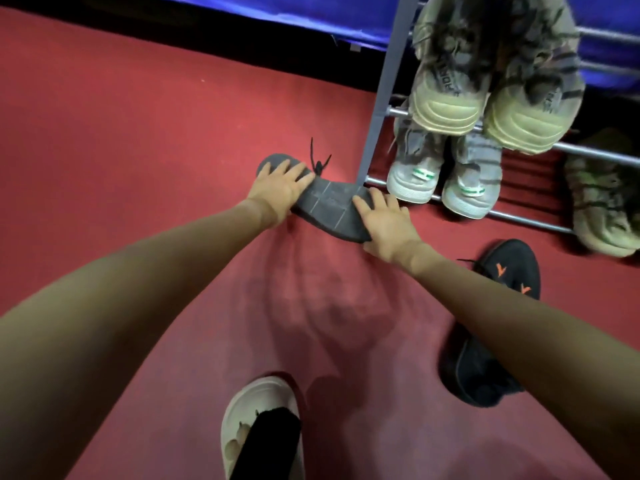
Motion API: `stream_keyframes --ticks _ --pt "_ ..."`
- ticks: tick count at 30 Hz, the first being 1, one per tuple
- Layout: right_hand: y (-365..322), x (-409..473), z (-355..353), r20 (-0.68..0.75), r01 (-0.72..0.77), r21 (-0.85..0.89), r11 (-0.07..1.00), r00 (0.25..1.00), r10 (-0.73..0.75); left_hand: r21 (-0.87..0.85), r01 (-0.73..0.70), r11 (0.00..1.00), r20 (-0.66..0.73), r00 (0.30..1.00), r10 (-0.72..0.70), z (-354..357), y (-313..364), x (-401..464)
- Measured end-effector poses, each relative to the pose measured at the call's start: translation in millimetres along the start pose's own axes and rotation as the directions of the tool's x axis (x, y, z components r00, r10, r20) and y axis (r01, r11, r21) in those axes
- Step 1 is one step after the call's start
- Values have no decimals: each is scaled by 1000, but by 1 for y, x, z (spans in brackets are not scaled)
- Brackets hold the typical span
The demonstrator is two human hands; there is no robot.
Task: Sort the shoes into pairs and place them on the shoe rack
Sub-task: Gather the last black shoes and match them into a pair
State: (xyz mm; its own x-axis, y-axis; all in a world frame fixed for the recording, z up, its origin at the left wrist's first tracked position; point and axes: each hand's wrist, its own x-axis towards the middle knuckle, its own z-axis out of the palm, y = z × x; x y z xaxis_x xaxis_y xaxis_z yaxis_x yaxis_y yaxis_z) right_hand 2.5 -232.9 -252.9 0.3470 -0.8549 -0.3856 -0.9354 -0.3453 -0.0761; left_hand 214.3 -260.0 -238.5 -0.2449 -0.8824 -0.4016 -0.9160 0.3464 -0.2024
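A dark shoe (329, 206) lies sole-up on the red carpet beside the rack's left leg, its black laces poking out behind. My left hand (277, 188) grips its far-left end and my right hand (384, 220) grips its right end. A black shoe with orange marks (502, 278) lies on the carpet under my right forearm. The metal shoe rack (384, 109) stands at the upper right. On it sit a tan pair (450, 102) on the upper bars and a grey pair with green stripes (415, 178) on the lowest bars.
An olive shoe (602, 209) rests at the rack's lower right edge. My foot in a white slipper (259, 427) stands at the bottom centre. A blue cloth (277, 12) over a dark gap runs along the top. Red carpet (138, 150) spreads to the left.
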Motion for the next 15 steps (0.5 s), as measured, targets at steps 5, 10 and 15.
stream_keyframes --ticks 5,10,15 --pt "-4 -21 -7 -193 3 169 986 981 30 -70 -37 997 -141 990 27 10 7 -3" --pt "30 -63 -16 -313 -28 501 865 926 211 -417 -104 903 -207 978 17 1 9 -16" --pt "66 -114 -12 -286 -63 710 701 884 369 -710 -51 702 43 992 116 -9 52 -41"
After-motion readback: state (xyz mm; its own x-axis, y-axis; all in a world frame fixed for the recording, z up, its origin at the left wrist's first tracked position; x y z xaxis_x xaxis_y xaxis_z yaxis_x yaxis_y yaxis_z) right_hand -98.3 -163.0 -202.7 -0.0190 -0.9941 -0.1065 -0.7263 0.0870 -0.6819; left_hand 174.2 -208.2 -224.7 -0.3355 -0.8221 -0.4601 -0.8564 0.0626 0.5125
